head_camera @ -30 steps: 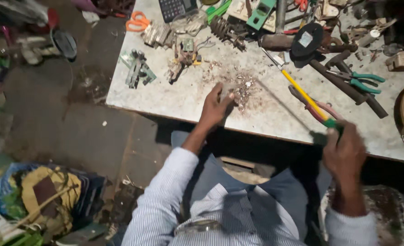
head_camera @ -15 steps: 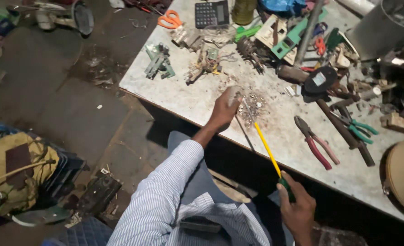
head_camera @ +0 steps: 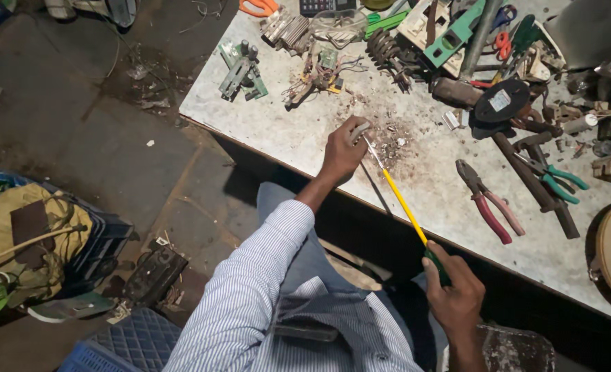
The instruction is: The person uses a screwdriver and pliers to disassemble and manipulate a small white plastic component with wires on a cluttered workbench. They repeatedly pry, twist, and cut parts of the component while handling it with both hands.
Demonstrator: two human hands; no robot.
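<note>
Seen from above at a cluttered workbench (head_camera: 278, 131): left hand (head_camera: 342, 151) pinching a small grey part (head_camera: 358, 131) on the tabletop beside scattered debris (head_camera: 395, 138); right hand (head_camera: 455, 296) clenched around the green handle of a yellow screwdriver (head_camera: 403, 203), tip touching that part. Red-handled pliers (head_camera: 486, 203) lying nearby.

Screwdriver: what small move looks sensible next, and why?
Probably ease the screwdriver tip squarely into the small grey part before pressing. The right hand grips the handle far back, while the left hand pinches the part on the table.
</note>
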